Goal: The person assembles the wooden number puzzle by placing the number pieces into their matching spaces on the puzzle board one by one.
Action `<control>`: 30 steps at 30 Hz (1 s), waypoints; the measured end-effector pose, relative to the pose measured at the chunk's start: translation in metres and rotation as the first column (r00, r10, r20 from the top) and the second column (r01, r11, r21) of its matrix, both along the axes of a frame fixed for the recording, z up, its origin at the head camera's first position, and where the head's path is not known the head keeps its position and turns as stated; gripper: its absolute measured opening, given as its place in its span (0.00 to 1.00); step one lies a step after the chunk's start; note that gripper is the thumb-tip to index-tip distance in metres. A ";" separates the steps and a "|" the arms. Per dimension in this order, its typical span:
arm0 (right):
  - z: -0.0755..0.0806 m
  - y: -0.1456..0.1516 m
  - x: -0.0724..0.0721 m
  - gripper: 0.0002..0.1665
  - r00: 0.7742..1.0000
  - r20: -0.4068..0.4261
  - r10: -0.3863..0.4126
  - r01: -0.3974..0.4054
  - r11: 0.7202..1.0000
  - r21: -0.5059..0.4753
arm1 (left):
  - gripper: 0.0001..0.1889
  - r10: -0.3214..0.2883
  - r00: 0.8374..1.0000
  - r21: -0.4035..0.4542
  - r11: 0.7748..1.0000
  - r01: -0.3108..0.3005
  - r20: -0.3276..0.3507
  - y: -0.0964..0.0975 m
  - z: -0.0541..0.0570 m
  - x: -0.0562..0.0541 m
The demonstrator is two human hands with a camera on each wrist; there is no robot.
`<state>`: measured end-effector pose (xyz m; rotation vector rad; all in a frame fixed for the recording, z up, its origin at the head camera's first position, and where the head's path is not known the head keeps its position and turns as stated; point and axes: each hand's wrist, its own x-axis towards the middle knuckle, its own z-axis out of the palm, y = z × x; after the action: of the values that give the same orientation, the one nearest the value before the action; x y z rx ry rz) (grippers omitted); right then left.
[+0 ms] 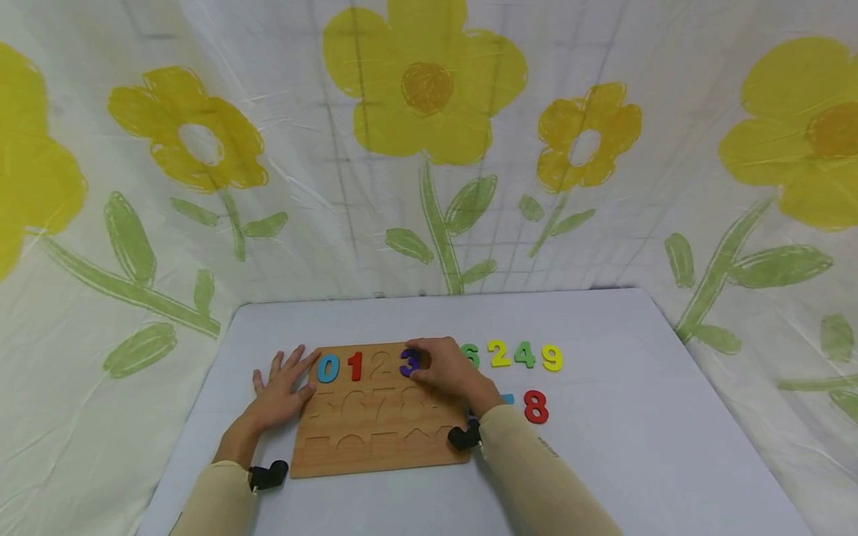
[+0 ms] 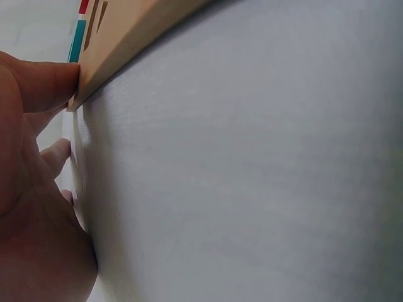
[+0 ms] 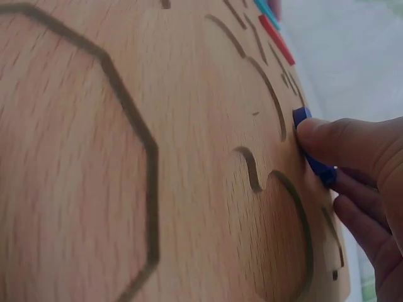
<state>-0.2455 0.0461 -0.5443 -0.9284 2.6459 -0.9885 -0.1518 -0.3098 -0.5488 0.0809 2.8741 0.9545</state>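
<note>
A wooden number puzzle board (image 1: 375,422) lies on the white table, with rows of number and shape recesses. A blue 0 (image 1: 328,368) and a red 1 (image 1: 355,366) sit in its top row; the 2 recess beside them shows bare wood. My right hand (image 1: 450,368) pinches a purple-blue number 3 (image 1: 407,363) between thumb and fingers at the top row. In the right wrist view, the 3 (image 3: 315,154) stands edge-on, close against the board. My left hand (image 1: 276,394) is spread at the board's left edge, thumb touching its side and index finger near the top corner.
Right of the board lie a green 6 (image 1: 471,355), yellow 2 (image 1: 499,353), green 4 (image 1: 525,355), yellow 9 (image 1: 553,358) and red 8 (image 1: 535,407). A light-blue piece (image 1: 508,399) is partly hidden by my right wrist. A flowered cloth (image 1: 302,246) hangs behind the table.
</note>
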 end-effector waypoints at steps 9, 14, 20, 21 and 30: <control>0.001 -0.002 0.000 0.35 0.999 -0.043 0.011 -0.011 1.000 0.012 | 0.35 0.001 1.000 -0.003 1.000 -0.001 0.002 -0.001 0.000 -0.001; 0.002 -0.003 0.000 0.36 0.998 -0.067 0.019 -0.017 0.999 0.035 | 0.35 -0.001 1.000 0.000 1.000 0.001 -0.004 -0.001 0.000 -0.001; 0.002 -0.003 0.002 0.39 0.998 -0.060 0.013 -0.011 0.999 0.046 | 0.35 0.003 1.000 -0.002 1.000 -0.003 -0.002 -0.002 0.000 -0.001; 0.002 -0.002 0.002 0.39 0.998 -0.058 0.013 -0.010 0.999 0.045 | 0.35 0.005 1.000 -0.004 1.000 -0.005 0.000 -0.002 0.000 -0.001; 0.020 0.015 0.015 0.41 1.000 -0.013 0.013 -0.013 0.998 -0.057 | 0.35 0.006 1.000 -0.009 1.000 -0.006 0.009 0.000 0.002 -0.001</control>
<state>-0.2301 0.0611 -0.5241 -0.9652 2.6310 -1.0641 -0.1524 -0.3095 -0.5468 0.0675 2.8721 0.9402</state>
